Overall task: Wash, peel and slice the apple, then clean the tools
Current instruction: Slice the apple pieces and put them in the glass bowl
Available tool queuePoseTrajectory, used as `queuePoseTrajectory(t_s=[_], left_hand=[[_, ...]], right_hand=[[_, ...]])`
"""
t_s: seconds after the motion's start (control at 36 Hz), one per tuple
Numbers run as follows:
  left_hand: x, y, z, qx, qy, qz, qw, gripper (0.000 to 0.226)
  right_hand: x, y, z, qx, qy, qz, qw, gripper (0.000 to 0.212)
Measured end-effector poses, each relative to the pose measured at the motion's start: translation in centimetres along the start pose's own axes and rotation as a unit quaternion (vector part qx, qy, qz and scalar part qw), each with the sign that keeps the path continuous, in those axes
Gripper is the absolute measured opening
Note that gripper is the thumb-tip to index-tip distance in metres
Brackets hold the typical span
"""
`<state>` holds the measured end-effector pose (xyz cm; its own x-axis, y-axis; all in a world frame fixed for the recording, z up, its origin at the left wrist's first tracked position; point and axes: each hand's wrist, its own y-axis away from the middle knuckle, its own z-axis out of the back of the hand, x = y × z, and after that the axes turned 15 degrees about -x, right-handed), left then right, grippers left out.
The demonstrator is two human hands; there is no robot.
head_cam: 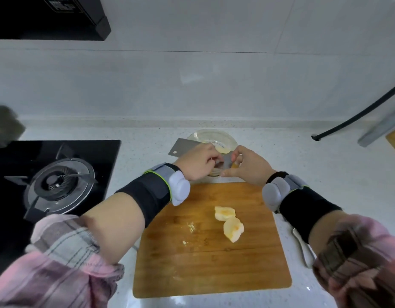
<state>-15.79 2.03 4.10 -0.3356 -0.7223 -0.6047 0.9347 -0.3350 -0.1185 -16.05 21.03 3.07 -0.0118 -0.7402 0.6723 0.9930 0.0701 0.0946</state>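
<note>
The left hand (pixel 198 163) is closed around a cleaver (pixel 181 147) over the glass bowl (pixel 223 135); the right hand (pixel 247 166) pinches an apple piece (pixel 234 166). Two apple slices (pixel 228 221) lie on the cutting board (pixel 214 263). Pieces are best slid off the flat, fingers kept clear of the edge.

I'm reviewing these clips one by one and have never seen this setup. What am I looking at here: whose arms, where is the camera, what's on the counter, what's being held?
There is one picture, from a camera worn on a person's head, looking down at their own arms; no robot is involved. Both wrists wear black bands with grey sensor pods. The left hand grips a cleaver over a glass bowl. The right hand pinches something small and yellowish, probably apple, at the blade; its grip hides most of it. Nearer the person, a wooden cutting board holds two peeled apple pieces. A gas stove sits on the left.
</note>
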Motion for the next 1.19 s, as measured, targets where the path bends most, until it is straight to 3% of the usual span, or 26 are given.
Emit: queuePoseTrajectory(t_s=[0.14,0.28,0.47,0.67,0.72,0.86,1.0,1.08,1.19], left_hand=[[0.3,-1.1,-0.6,0.083,-0.023,0.053,0.995,0.041],[1.1,-2.5,-0.4,0.092,0.005,0.113,0.989,0.047],[2.3,-2.7,1.7,-0.07,0.084,0.147,0.983,0.045],[1.1,-0.2,1.5,-0.267,0.114,0.123,0.949,0.02],[0.8,0.8,0.7,-0.28,0.121,0.124,0.944,0.015],[-0.8,5.0,-3.4,-0.095,0.123,0.118,0.981,0.011],[-2.4,8.6,-7.6,0.125,0.008,0.048,0.991,0.072],[-3.1,9.3,-8.7,0.145,-0.071,0.012,0.987,0.079],[-2.8,9.4,-8.9,0.094,-0.15,-0.002,0.984,0.058]], right_hand=[[-0.3,-0.1,-0.7,0.011,0.035,0.006,0.999,0.052],[-0.5,0.0,-0.4,0.025,0.017,-0.014,0.999,0.053],[-1.5,0.4,0.3,0.026,-0.034,-0.049,0.998,0.045],[-2.2,1.3,0.8,-0.049,-0.12,-0.124,0.984,0.042],[-2.4,1.5,0.9,-0.076,-0.143,-0.148,0.976,0.042],[-2.9,3.1,1.5,-0.109,-0.206,-0.18,0.956,0.04],[-3.9,5.1,1.9,-0.107,-0.211,-0.179,0.955,0.039],[-4.6,6.4,2.0,-0.101,-0.217,-0.181,0.954,0.039],[-5.1,7.8,1.9,-0.092,-0.222,-0.182,0.953,0.04]])
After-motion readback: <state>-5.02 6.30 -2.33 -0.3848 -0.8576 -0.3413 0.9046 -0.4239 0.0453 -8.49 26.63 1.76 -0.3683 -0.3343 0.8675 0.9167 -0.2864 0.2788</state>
